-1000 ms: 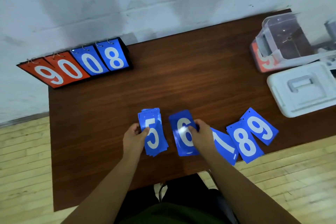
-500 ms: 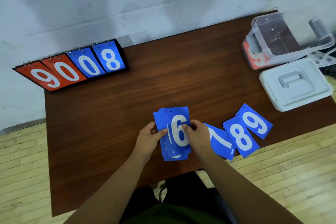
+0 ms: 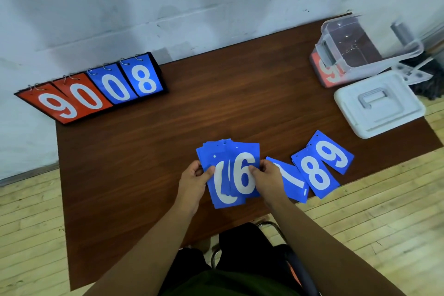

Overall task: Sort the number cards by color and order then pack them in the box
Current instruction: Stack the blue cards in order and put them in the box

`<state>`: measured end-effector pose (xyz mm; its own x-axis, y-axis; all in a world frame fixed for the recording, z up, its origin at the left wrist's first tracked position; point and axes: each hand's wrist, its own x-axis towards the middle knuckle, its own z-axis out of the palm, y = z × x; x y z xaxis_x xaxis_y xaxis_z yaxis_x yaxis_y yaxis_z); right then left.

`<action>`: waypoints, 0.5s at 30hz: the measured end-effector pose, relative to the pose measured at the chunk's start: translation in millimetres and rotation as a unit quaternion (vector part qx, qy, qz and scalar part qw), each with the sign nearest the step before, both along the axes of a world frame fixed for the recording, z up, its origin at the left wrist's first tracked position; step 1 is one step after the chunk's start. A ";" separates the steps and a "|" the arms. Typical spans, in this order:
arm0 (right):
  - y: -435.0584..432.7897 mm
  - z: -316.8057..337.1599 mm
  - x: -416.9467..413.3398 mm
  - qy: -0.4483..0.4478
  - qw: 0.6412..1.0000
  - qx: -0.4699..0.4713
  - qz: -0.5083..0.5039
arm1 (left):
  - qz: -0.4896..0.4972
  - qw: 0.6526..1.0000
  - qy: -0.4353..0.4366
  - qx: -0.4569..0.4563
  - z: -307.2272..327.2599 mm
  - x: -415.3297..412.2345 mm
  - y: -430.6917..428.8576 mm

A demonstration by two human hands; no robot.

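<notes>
Right now the left hand [image 3: 193, 179] is gripping the blue stack [image 3: 222, 190] at its left edge, thumb on top. The right hand [image 3: 266, 175] is pinching the 6 card [image 3: 243, 173] by its right edge, its fingers [image 3: 255, 169] curled narrow around it, and is laying it over the stack near the front of the surface [image 3: 216, 103].

The stack is sitting fanned and uneven, with edges splaying at the top, so cards are likely to be sliding loose if either grip is easing before the pile is squared. The 6 is lying skewed across the card below, and pushing it down that way is risking a bent corner or a card slipping out of order.

The 7 card [image 3: 292, 180] is lying just beside the right hand, partly under the 8 card [image 3: 316, 175], which is itself overlapping the 9 card [image 3: 332, 152]. Dragging the 7 out is liable to be pulling the others toward the near edge, where they are already sitting close to falling.

The clear box [image 3: 360, 48] is standing well apart at the far right, behind its white lid [image 3: 377, 103]. A red card [image 3: 329, 74] is showing at its base, though I cannot tell whether it is inside or underneath.
</notes>
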<state>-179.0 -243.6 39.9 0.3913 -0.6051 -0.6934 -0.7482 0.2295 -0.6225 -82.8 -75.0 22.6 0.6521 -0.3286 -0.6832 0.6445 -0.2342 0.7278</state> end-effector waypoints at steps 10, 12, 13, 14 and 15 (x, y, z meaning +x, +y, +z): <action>22.6 -1.8 3.4 0.003 0.992 -0.014 0.126 | -0.052 0.998 0.029 -0.023 4.2 2.2 2.9; 23.7 -5.4 2.0 0.004 0.988 -0.031 0.149 | -0.049 0.999 0.017 -0.007 2.3 0.8 1.4; 19.2 -6.5 -1.7 0.012 0.986 -0.062 0.155 | -0.037 0.999 0.015 0.001 1.2 0.7 1.3; 11.7 -9.4 -7.6 0.029 0.979 -0.112 0.170 | -0.023 1.000 0.017 0.007 0.9 0.8 1.7; 2.5 -14.1 -15.3 0.053 0.964 -0.170 0.198 | -0.010 1.000 0.021 0.010 0.3 1.3 2.1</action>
<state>-194.4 -241.1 25.8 0.5753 -0.6228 -0.5302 -0.7994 -0.2907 -0.5258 -81.6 -72.9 22.9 0.6162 -0.3273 -0.7164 0.6693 -0.2619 0.6954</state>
